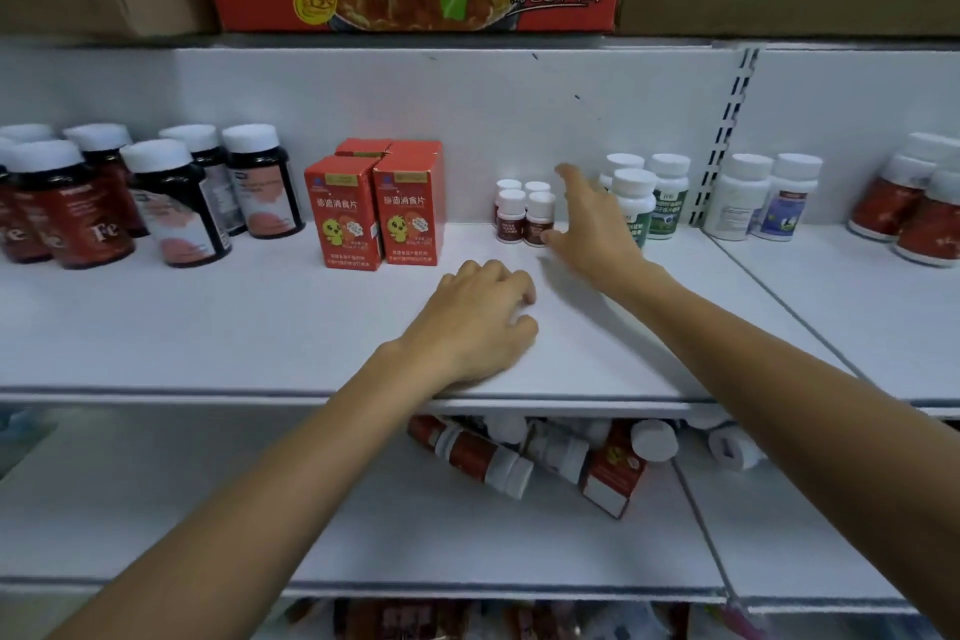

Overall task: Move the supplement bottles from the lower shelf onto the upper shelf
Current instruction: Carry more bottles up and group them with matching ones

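Several small brown supplement bottles (pixel 524 213) with white caps stand upright on the upper shelf (pixel 260 327). My right hand (pixel 592 224) hovers just right of them, fingers spread and holding nothing, its thumb close to the nearest bottle. My left hand (pixel 478 322) rests on the upper shelf near its front edge with fingers loosely curled and nothing in it. On the lower shelf (pixel 467 551), a pile of white-capped bottles (pixel 483 457) lies on its side under the upper shelf's edge, together with a red box (pixel 613 478).
Two rows of red boxes (pixel 379 213) stand left of the small bottles. Dark iron bottles (pixel 156 203) fill the far left. Green-labelled white bottles (pixel 644 203) stand behind my right hand; more bottles (pixel 763 203) sit beyond the slotted upright (pixel 727 135). Cartons sit overhead.
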{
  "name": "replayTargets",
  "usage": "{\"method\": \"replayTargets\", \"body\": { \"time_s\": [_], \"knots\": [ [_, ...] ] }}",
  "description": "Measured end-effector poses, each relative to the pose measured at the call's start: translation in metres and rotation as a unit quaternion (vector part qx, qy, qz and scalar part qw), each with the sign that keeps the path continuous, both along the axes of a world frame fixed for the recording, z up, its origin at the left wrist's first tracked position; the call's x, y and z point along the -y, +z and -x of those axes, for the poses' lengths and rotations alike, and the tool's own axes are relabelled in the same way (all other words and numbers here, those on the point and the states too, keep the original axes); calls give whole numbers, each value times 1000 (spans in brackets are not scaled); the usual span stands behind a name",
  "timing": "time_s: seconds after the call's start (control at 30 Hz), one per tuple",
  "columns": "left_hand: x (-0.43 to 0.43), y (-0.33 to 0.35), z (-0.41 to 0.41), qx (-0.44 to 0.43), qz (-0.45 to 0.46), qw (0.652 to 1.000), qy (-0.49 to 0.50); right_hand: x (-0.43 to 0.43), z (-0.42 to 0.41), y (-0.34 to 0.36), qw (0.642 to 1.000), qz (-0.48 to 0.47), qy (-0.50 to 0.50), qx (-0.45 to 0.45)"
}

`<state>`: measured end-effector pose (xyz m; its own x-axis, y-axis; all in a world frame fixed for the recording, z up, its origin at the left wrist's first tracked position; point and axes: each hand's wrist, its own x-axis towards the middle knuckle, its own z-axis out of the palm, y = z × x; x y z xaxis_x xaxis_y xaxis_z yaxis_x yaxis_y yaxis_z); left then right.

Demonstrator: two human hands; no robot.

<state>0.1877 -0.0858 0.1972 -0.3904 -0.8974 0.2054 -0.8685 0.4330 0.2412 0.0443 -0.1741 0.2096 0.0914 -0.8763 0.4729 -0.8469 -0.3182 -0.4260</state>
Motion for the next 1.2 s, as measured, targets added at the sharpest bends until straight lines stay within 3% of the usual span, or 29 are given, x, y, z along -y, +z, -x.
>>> {"method": "replayTargets", "body": {
  "time_s": [0.4, 0.53, 0.67, 0.77, 0.93, 1.2],
  "knots": [
    [-108, -33, 33, -133, 115, 982, 64, -127, 51, -23, 1000, -1, 25, 2],
    [-131, -48, 49, -151, 160, 973, 69, -166, 72, -39, 991, 121, 54, 25],
    [-136, -75, 67, -131, 93, 986, 38, -198, 93, -60, 980, 186, 63, 20],
    [-135, -95, 71, -136, 50, 989, 39, -212, 107, -88, 989, 137, 47, 11],
    [-140, -131, 52, -126, 6, 990, 63, -213, 124, -144, 999, -26, -17, 43],
    [-120, -169, 31, -52, -14, 997, 54, -171, 132, -188, 993, -105, -50, 29]
  ]
}}
